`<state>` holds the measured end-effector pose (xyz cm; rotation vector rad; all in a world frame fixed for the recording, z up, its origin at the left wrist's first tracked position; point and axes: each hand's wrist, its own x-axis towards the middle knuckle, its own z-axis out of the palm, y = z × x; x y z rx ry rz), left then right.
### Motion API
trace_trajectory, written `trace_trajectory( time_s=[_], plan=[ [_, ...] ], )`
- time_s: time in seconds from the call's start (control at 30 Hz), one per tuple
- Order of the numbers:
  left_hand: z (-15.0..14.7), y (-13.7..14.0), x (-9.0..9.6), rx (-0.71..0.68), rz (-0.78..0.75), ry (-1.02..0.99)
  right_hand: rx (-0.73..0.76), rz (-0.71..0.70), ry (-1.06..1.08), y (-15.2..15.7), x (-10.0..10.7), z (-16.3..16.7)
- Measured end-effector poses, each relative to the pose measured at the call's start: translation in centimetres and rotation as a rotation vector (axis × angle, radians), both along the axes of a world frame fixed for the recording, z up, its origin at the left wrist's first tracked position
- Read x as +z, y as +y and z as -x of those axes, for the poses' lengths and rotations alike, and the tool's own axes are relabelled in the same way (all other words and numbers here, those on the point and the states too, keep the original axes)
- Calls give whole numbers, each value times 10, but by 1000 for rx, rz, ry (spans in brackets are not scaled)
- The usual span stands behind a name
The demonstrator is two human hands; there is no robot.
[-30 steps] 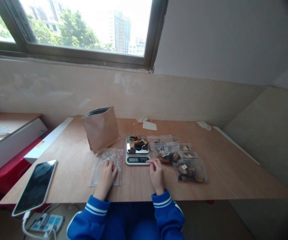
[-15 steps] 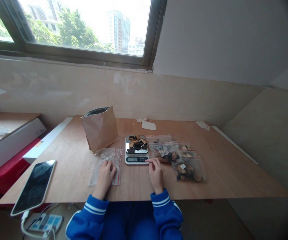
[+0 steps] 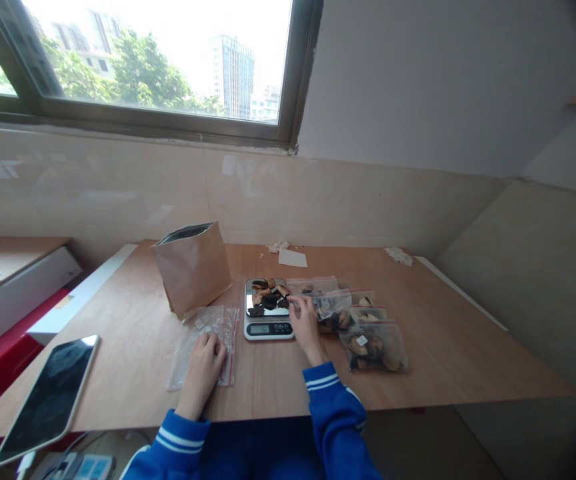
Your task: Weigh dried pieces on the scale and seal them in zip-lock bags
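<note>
A white kitchen scale (image 3: 269,331) with a mirrored plate carries dried brown-and-black pieces, perhaps mushroom slices (image 3: 269,298). My right hand (image 3: 305,325) reaches over the scale's right edge. Its thumb and index finger are slightly apart beside the rightmost pieces; whether they touch one is unclear. On the table to the left lies a flat clear zip bag (image 3: 181,367) with a red seal strip. My left hand (image 3: 206,360) rests on this bag with its fingers curled against the plastic, the fingertips partly hidden.
Several zip bags of dried pieces (image 3: 375,347) lie right of the scale. A brown paper pouch (image 3: 195,270) stands open behind the flat bag. A phone (image 3: 51,397) with a charging cable lies at the left edge. A white card (image 3: 293,258) and crumpled tissue (image 3: 399,255) lie farther back.
My right hand has moved from the scale's buttons up to the right side of its plate. The left hand stays on the flat bag. The camera view has shifted slightly.
</note>
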<state>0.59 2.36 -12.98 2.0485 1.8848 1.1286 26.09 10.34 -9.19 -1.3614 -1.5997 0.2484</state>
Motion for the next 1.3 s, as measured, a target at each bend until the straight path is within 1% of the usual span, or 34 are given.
trace_trajectory(
  time_s=[0.1,0.2,0.27,0.43,0.53,0.63,0.77,0.9,1.0,1.1,1.13,1.2,1.3],
  plan=[
    [0,-1,0,-6,6,-3,50,40,-44,22,6,-3],
    [0,-1,0,-15,4,-10,86,50,-67,29,4,-3],
    [1,-1,-1,-17,-1,-12,79,46,-61,28,-1,-2],
    [0,-1,0,-17,5,-15,6,62,-8,23,-14,3],
    [0,-1,1,-12,-2,-16,0,64,26,22,-13,5],
    [0,-1,1,-12,2,-7,11,68,73,18,-8,5],
    [-1,-2,2,-12,10,2,55,84,119,3,0,-1],
    [0,-2,3,-19,16,4,26,75,157,-29,-1,-20],
    [0,-2,4,-21,23,4,56,114,67,-54,-3,-36],
    [1,0,3,-21,23,8,112,137,-61,-64,2,-43],
    [1,0,4,-25,23,9,122,128,-83,-61,6,-43],
    [1,-1,4,-29,27,12,149,87,-101,-46,15,-37],
    [0,-2,6,-22,29,15,208,21,-138,-6,27,-25]
  ],
)
